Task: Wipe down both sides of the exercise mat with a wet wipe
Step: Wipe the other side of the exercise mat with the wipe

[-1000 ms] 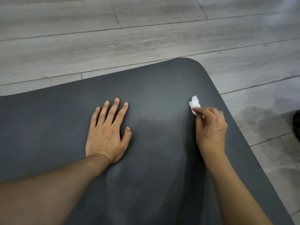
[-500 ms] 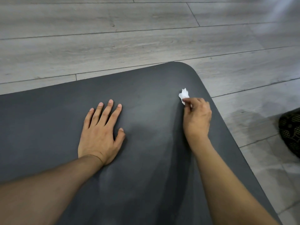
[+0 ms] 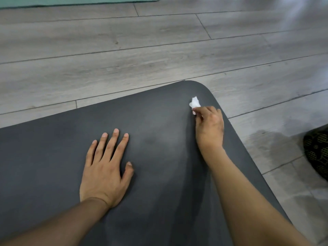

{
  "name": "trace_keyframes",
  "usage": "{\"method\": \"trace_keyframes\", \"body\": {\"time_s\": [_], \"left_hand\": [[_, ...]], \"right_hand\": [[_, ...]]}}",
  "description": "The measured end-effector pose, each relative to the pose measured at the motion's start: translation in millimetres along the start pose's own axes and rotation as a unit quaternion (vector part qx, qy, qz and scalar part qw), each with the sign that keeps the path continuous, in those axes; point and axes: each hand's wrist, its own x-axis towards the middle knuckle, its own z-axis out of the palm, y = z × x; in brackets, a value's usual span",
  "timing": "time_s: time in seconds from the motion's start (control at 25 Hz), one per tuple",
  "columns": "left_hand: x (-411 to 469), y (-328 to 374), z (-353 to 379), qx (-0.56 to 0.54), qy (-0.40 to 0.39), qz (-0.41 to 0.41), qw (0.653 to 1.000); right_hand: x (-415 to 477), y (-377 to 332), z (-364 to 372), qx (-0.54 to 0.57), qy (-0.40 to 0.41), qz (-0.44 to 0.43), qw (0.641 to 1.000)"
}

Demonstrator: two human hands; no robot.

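Mat = dark grey, lying flat on grey plank floor, filling the lower part of your view. Its rounded corner sits up & R of centre, w/ floor showing past the far edge and down the R side.

Your left hand lies palm-down on the mat, roughly mid-view. Fingers are straight and slightly spread, thumb out to the side. Nothing in it, just flat against the surface.

Your right hand is near that rounded corner, just inside the mat's R edge. Fingers are curled, thumb & fingertips pinching a small crumpled white wet wipe. Most of the wipe pokes out past your fingertips toward the corner. Wipe's at the mat surface or just above it; can't tell if it's actually touching.

Btwn the two hands the mat shows a faint lighter sheen w/ a small darker spot in it.

Elsewhere:
- Teal strip along the top L edge of view, on the floor, well apart from the mat.
- Dark patterned thing at the far R edge, cut off by the frame; can't tell what it is.
- Darker patch on the floor btwn it & the mat's R side.
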Motion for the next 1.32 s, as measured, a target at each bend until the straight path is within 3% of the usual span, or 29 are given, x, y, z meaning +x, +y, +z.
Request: {"method": "trace_keyframes", "body": {"time_s": [0.08, 0.12, 0.24, 0.36, 0.44, 0.52, 0.64, 0.68, 0.8, 0.88, 1.04, 1.16, 1.2, 1.32], "left_hand": [[-0.3, -1.0, -0.4, 0.002, -0.004, 0.004, 1.000], [-0.5, -1.5, -0.5, 0.002, -0.005, 0.004, 1.000], [-0.2, -2.4, 0.0, -0.006, -0.005, 0.004, 1.000], [0.6, -1.1, 0.3, 0.002, -0.001, 0.008, 1.000], [1.5, 0.2, -1.4, -0.002, 0.005, 0.005, 1.000], [2.6, 1.5, -4.1, -0.011, 0.007, -0.003, 1.000], [5.3, 2.0, -2.6, -0.007, 0.017, -0.007, 1.000], [5.1, 3.0, -1.8, -0.009, 0.022, -0.004, 1.000], [3.6, 1.4, 0.3, 0.000, 0.024, 0.002, 1.000], [2.1, 2.2, -1.8, -0.007, 0.028, -0.002, 1.000], [3.9, 4.5, -1.4, 0.003, 0.036, 0.003, 0.999], [2.2, 6.5, -1.7, 0.000, 0.046, 0.002, 0.999], [1.8, 7.1, -1.4, 0.005, 0.049, 0.001, 0.999], [2.3, 7.1, -2.7, 0.005, 0.052, 0.000, 0.999]], "right_hand": [[-6.8, -25.8, 7.3, 0.016, 0.036, 0.084, 0.996], [-18.8, -53.2, 15.4, 0.059, 0.020, 0.062, 0.996], [-62.5, -128.8, 29.5, 0.179, -0.072, -0.152, 0.969], [-33.4, -107.2, 42.2, 0.168, -0.110, -0.287, 0.937], [8.0, -68.3, 47.5, 0.098, -0.066, -0.232, 0.965], [48.9, -32.9, 46.8, 0.037, -0.015, -0.096, 0.995], [65.3, -43.0, 58.2, 0.027, 0.042, 0.091, 0.995], [58.4, -62.5, 64.7, 0.045, 0.046, 0.088, 0.994], [25.3, -120.1, 77.4, 0.106, -0.068, -0.161, 0.979], [33.4, -103.7, 74.3, 0.074, -0.108, -0.237, 0.963], [88.5, -0.6, 52.6, -0.006, -0.007, -0.003, 1.000], [84.3, -6.6, 44.2, -0.007, 0.015, 0.102, 0.995], [78.2, -24.8, 48.2, 0.020, 0.010, 0.086, 0.996], [59.3, -37.0, 56.3, 0.030, -0.046, -0.082, 0.995]]}}
